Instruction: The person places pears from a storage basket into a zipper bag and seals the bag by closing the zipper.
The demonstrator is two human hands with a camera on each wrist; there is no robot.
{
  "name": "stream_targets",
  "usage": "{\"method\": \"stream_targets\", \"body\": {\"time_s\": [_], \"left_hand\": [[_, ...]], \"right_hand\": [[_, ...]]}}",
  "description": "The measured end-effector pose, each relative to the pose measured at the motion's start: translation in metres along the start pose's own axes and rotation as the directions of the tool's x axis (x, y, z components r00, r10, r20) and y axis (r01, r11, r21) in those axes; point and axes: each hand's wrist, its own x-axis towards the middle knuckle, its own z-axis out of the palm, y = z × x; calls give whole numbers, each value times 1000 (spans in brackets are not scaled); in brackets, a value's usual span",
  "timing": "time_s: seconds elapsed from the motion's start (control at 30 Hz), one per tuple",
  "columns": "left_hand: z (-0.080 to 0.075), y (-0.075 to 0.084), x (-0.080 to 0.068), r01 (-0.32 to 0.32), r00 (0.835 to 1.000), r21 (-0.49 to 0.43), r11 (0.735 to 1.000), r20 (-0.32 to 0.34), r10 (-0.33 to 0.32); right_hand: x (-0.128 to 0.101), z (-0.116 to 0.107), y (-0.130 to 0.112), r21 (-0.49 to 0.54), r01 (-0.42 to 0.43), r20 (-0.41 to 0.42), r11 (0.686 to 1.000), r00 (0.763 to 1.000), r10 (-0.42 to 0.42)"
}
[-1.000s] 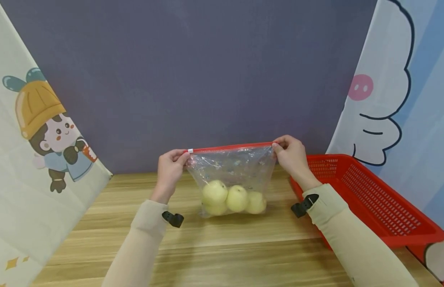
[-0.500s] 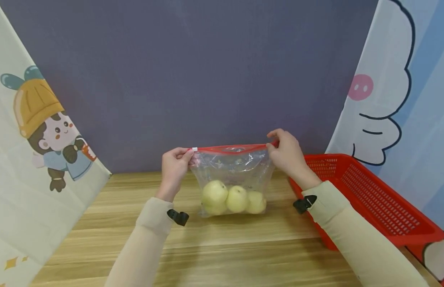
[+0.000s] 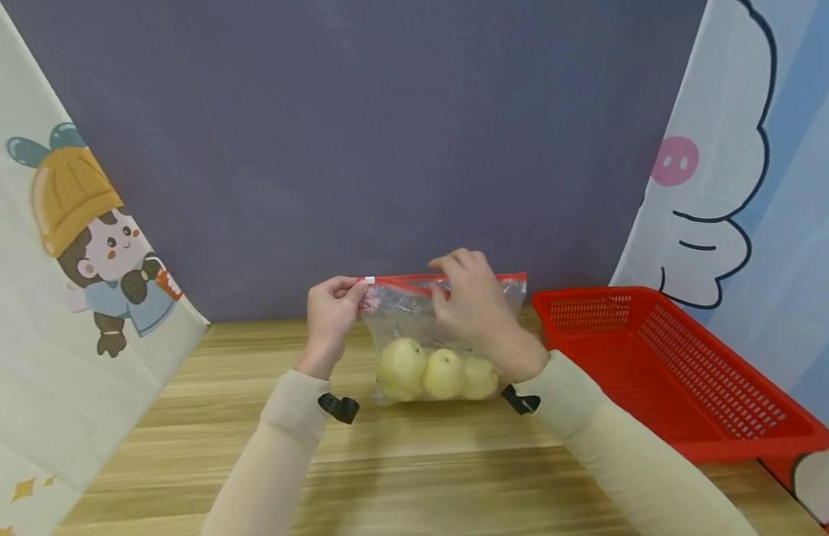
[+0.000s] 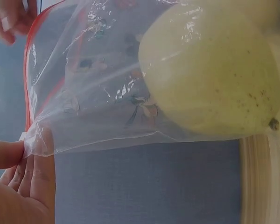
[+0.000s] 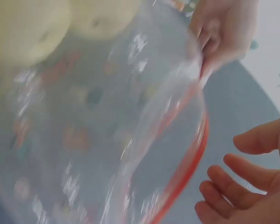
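A clear zip bag (image 3: 404,320) with a red zip strip (image 3: 511,278) stands upright on the wooden table. Several pale yellow pears (image 3: 445,374) lie in its bottom. At the bag's upper left corner, my left hand (image 3: 330,316) pinches the plastic between thumb and fingers, right by the white slider (image 3: 369,281). My right hand (image 3: 473,301) is in front of the bag's upper middle, fingers loosely bent. In the right wrist view, a gap separates its fingertips (image 5: 242,141) from the red strip, and the two sides of the bag's mouth bow apart.
A red plastic basket (image 3: 629,350) with meshed sides stands to the right of the bag, close to my right forearm. Behind the wooden table (image 3: 253,447) rises a dark grey backdrop (image 3: 387,134), with printed cloths on both sides.
My right hand has let go of the bag's upper right corner and moved left to the mouth's middle. The mouth has loosened and gapes. My left hand has shifted slightly right, still pinching its corner.
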Motion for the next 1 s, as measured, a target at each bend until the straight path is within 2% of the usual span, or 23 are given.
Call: {"method": "stream_targets", "body": {"time_s": [0.07, 0.2, 0.33, 0.43, 0.73, 0.87, 1.0], "left_hand": [[1, 1, -1, 3, 1000, -23, 1000, 3, -3], [3, 3, -3, -7, 1000, -45, 999, 15, 8], [2, 4, -6, -26, 1000, 28, 999, 0, 26], [1, 5, -8, -36, 999, 55, 998, -5, 36], [3, 2, -8, -52, 998, 20, 998, 24, 51], [6, 1, -10, -61, 998, 2, 998, 31, 61], [10, 0, -10, -75, 997, -4, 997, 33, 75]], "right_hand": [[2, 8, -10, 18, 25, 31, 1000, 999, -25], [9, 23, -18, 72, 22, 85, 997, 996, -28], [17, 36, -18, 94, 4, 119, 996, 993, -15], [23, 42, -17, 82, 4, 144, 997, 989, -15], [32, 54, -10, 4, 35, 223, 999, 974, -35], [35, 58, -5, 93, -9, 238, 996, 971, -14], [37, 61, 1, 233, -74, 254, 970, 967, 13]]}}
